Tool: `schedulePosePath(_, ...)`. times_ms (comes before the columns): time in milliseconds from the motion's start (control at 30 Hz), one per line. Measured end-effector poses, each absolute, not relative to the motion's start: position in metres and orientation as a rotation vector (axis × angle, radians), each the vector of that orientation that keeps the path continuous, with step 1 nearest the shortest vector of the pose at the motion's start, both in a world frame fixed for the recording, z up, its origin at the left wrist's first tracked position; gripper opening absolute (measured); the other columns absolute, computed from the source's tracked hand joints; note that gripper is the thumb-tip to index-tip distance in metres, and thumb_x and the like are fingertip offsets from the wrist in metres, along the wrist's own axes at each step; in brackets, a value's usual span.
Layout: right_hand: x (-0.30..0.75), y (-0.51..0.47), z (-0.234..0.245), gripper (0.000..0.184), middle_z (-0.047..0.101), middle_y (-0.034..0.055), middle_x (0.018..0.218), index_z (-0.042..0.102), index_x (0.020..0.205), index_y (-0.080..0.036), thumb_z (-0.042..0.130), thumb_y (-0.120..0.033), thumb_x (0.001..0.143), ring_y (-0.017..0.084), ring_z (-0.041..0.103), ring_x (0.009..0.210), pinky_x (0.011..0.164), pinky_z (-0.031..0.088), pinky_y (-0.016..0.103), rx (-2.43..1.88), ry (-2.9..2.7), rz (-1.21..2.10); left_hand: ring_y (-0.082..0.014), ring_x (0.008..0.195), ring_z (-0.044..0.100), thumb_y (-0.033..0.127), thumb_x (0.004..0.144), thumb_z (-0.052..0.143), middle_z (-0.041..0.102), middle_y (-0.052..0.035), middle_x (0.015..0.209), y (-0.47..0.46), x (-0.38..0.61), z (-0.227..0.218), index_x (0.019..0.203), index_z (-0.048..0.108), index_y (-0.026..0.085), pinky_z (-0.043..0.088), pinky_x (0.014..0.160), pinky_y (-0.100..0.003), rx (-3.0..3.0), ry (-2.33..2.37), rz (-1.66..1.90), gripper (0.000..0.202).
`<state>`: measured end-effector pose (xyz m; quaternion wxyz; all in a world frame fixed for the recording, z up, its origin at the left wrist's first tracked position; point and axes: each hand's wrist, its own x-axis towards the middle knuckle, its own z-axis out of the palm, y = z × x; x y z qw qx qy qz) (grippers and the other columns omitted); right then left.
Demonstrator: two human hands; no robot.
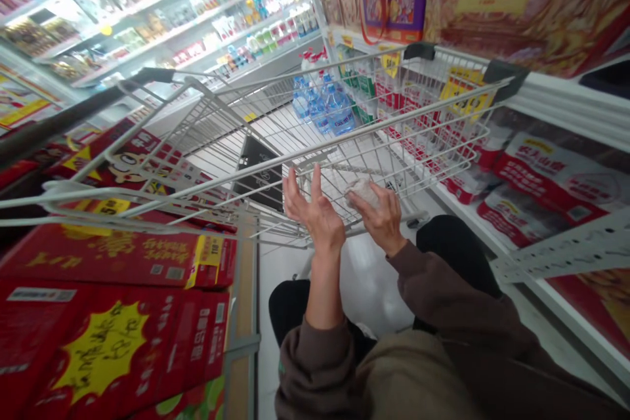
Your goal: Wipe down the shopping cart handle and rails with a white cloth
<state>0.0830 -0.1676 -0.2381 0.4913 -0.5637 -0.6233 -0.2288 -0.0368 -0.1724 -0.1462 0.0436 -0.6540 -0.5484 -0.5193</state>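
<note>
Both grips are hovering above the wire shopping cart (pixel 506 72): your left grip (pixel 315 210) is standing open and empty, while your right grip (pixel 377 216) is clasping a white wrapped bundle (pixel 363 191) at 12 o'clock.

The left hand (pixel 315 213) is raised and open, its fingers (pixel 315 184) spread upward; the right hand (pixel 377 220) curls forward, its wrist in a brown sleeve (pixel 423 282).
</note>
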Motion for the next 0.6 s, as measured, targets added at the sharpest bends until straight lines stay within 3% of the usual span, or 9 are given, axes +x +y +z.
schedulePosePath(167, 0.093, -0.153, -0.218, 0.042, 0.057, 0.0073, 0.143, 0.067, 0.136, -0.047, 0.065, -0.028, 0.099, 0.023, 0.055, 0.121, 0.103, 0.047, 0.041, -1.402, -1.407, -0.530, -0.0292, 0.159, 0.025, 0.074, 0.101, 0.015, 0.036, -0.0087, 0.163, -0.169, -0.022, -0.143, 0.148, 0.061, 0.032, 0.013, 0.132, -0.052, -1.997, -1.611, -1.636, 0.077)
schedulePosePath(367, 0.107, -0.160, -0.235, 0.036, 0.061, 0.0094, 0.131, 0.074, 0.127, -0.041, 0.069, -0.026, 0.095, 0.021, 0.058, 0.110, 0.095, 0.051, 0.037, -1.416, -1.444, -0.553, -0.0342, 0.161, 0.021, 0.068, 0.104, 0.015, 0.042, -0.0082, 0.164, -0.162, -0.008, -0.140, 0.145, 0.064, 0.033, 0.007, 0.130, -0.060, -2.149, -1.571, -1.507, 0.073)
schedulePosePath(600, 0.121, -0.149, -0.216, 0.038, 0.056, 0.0085, 0.141, 0.070, 0.132, -0.043, 0.068, -0.030, 0.097, 0.023, 0.056, 0.118, 0.101, 0.051, 0.040, -1.404, -1.354, -0.550, -0.0372, 0.161, 0.008, 0.072, 0.101, 0.023, 0.039, -0.0071, 0.166, -0.153, 0.003, -0.143, 0.141, 0.067, 0.035, 0.005, 0.129, -0.067, -2.119, -1.636, -1.517, 0.070)
